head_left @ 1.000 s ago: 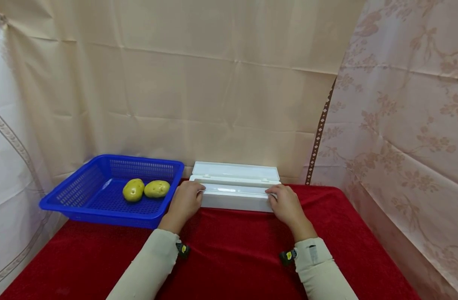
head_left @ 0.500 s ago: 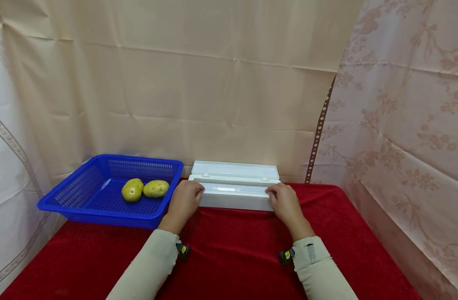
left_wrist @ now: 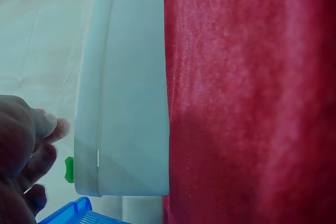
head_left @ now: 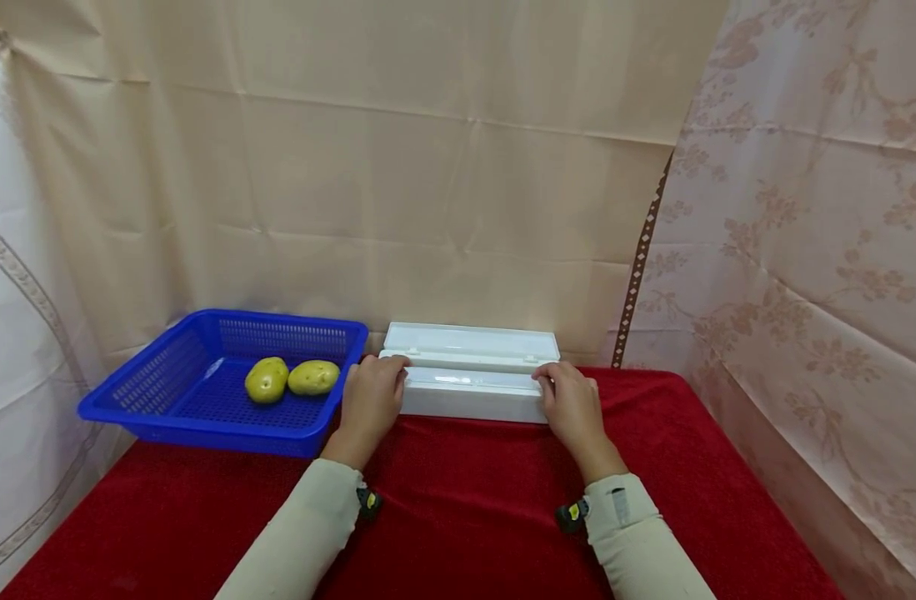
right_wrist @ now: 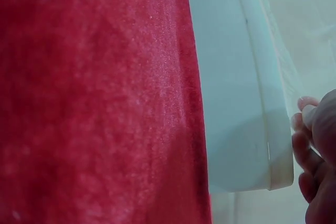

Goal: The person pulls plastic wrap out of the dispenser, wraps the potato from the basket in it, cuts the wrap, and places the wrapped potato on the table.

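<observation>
A long white cling film dispenser (head_left: 473,405) lies crosswise at the back of the table, its lid (head_left: 473,340) tipped back. My left hand (head_left: 371,398) is at its left end, thumb and fingertips pinched together just above the top edge. At the right end my right hand (head_left: 573,408) pinches in the same way. Clear, wrinkled cling film (right_wrist: 286,72) runs along the top edge toward the right fingertips in the right wrist view. A small green piece (left_wrist: 69,170) sticks out by the dispenser's left end in the left wrist view.
Left of the dispenser stands a blue plastic basket (head_left: 225,435) holding two potatoes (head_left: 313,377). A red cloth (head_left: 465,500) covers the table. A beige curtain (head_left: 427,183) hangs right behind, and a flowered one (head_left: 818,250) closes off the right side.
Both hands have risen slightly from the dispenser's top edge, the left fingertips more plainly. The dispenser, basket and potatoes have stayed in place.
</observation>
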Demonstrator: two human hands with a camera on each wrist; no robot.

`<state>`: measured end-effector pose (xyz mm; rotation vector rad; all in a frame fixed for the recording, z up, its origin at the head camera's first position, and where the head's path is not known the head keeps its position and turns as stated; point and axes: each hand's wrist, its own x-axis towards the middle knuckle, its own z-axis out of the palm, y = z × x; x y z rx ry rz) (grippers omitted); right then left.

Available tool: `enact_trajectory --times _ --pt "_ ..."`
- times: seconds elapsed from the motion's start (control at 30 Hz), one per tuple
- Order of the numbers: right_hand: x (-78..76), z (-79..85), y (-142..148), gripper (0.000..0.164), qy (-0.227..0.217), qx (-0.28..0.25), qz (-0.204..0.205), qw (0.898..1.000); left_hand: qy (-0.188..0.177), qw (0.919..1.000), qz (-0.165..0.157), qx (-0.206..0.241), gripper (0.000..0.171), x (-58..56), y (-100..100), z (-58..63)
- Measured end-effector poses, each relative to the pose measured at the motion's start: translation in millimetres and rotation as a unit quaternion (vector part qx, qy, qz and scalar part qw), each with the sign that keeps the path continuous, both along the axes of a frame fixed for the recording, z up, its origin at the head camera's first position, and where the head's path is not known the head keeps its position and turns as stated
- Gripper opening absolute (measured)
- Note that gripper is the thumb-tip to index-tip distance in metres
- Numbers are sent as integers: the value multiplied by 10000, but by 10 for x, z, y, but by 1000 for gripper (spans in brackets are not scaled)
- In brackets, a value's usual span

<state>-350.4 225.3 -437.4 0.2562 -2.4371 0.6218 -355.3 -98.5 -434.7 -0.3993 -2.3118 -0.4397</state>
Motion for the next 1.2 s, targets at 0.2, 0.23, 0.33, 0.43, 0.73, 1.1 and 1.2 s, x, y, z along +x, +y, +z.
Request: enact_trajectory --times 0.2,0.23,0.33,0.43,0.73,1.1,1.2 --pt "-27 -3 7 9 360 -519 526 9966 -111 9985 -208 487 9 -10 -5 -13" --pt "-32 3 9 10 398 -594 599 9956 -129 9981 -256 544 9 -11 -7 -4" --pt "-48 6 18 15 493 -687 739 9937 -149 9974 -365 610 12 4 -9 30" --pt "-53 3 20 20 430 -715 699 9941 -148 9976 -414 538 18 23 -11 53" --pt "-18 -14 18 12 186 -790 339 9961 -25 9989 -276 389 11 -1 7 0" --pt "-34 -17 30 9 214 -806 -29 9965 -253 9967 -206 744 7 -8 22 32" --pt "-31 -7 50 9 208 -831 -96 9963 -292 9967 -170 734 8 -1 22 30"
